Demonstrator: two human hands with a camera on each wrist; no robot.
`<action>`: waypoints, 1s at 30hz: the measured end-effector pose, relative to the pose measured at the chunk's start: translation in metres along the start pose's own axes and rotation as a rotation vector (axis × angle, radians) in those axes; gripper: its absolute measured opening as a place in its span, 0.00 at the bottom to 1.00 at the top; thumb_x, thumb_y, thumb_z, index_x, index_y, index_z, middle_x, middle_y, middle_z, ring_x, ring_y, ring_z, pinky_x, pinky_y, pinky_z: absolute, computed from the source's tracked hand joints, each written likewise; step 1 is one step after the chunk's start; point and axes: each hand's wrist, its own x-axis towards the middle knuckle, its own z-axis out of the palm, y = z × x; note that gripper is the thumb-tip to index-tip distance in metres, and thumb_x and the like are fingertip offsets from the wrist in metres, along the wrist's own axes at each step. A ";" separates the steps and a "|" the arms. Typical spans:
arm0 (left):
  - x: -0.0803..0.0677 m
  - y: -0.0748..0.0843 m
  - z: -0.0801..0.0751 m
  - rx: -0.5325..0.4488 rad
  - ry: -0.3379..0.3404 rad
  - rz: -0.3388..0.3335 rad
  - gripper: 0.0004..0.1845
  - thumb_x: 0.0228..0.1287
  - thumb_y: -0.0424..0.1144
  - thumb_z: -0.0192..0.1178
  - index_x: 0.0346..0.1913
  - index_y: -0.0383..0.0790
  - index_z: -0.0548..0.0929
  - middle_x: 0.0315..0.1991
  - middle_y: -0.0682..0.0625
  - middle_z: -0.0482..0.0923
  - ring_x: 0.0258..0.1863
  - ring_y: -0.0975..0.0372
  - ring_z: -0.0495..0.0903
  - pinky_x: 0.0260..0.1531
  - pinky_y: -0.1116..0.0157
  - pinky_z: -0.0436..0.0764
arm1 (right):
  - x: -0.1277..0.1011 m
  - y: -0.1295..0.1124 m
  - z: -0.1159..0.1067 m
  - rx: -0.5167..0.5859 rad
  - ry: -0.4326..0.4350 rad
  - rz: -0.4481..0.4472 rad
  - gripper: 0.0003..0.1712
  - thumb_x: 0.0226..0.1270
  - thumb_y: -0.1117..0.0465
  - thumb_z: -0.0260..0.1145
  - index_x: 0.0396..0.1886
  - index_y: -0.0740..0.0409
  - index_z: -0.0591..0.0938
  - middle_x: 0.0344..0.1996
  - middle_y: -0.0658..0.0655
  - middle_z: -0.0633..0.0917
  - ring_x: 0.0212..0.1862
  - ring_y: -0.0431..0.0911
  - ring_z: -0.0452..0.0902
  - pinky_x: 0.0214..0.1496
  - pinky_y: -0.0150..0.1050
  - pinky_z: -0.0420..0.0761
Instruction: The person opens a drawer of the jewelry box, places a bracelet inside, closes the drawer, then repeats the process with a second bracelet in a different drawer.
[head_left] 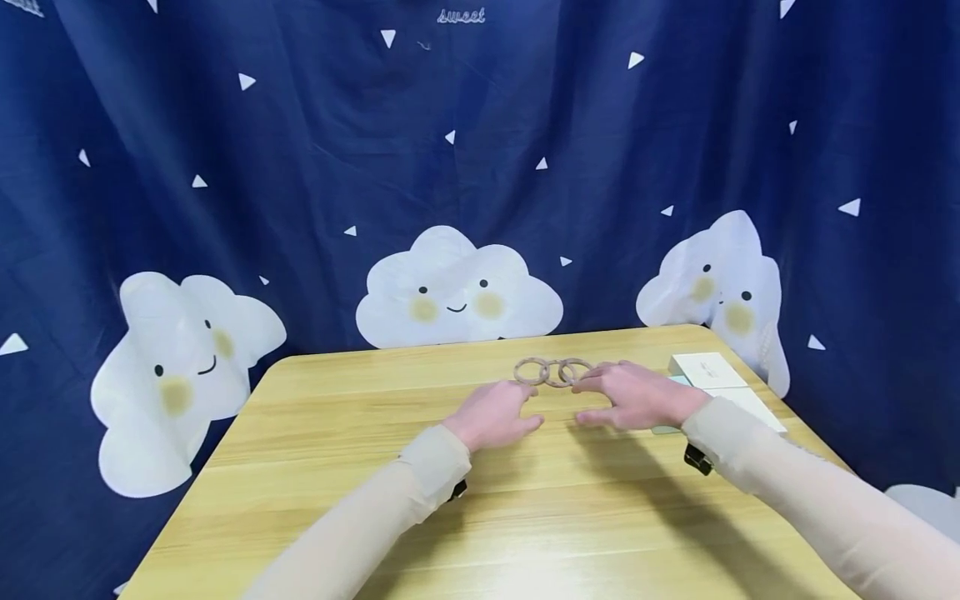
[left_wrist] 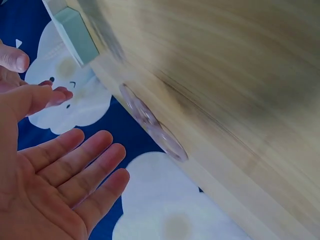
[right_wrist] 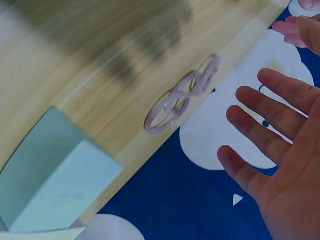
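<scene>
This looks like a reaching step: the left hand (head_left: 495, 414) and right hand (head_left: 633, 396), grips spread and empty, hover near overlapping rings (head_left: 545, 372) on the far bench (head_left: 337, 433). Grasping calls for lowering, then pinching.

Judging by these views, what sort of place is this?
Probably an indoor filming corner: a blue curtain printed with smiling clouds hangs behind a wood-grain table, where rings and a box sit.
</scene>
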 end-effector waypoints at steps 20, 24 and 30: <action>0.054 0.043 0.018 0.024 0.020 0.036 0.28 0.69 0.55 0.59 0.65 0.44 0.77 0.60 0.50 0.81 0.58 0.57 0.81 0.52 0.59 0.83 | -0.026 0.032 -0.012 0.007 -0.089 0.148 0.43 0.65 0.27 0.59 0.68 0.50 0.77 0.66 0.61 0.78 0.66 0.65 0.73 0.64 0.68 0.70; 0.065 0.048 0.025 0.026 0.027 0.037 0.28 0.69 0.55 0.59 0.67 0.46 0.75 0.61 0.51 0.80 0.60 0.58 0.80 0.56 0.58 0.81 | -0.029 0.040 -0.013 0.019 -0.112 0.170 0.41 0.64 0.32 0.64 0.69 0.52 0.77 0.66 0.62 0.77 0.68 0.63 0.71 0.66 0.65 0.70; 0.079 0.055 0.030 0.006 0.013 0.005 0.31 0.69 0.58 0.58 0.69 0.46 0.74 0.65 0.52 0.77 0.65 0.58 0.76 0.63 0.50 0.75 | -0.033 0.052 -0.013 0.046 -0.146 0.213 0.44 0.60 0.34 0.69 0.70 0.53 0.75 0.68 0.64 0.75 0.69 0.65 0.69 0.67 0.67 0.68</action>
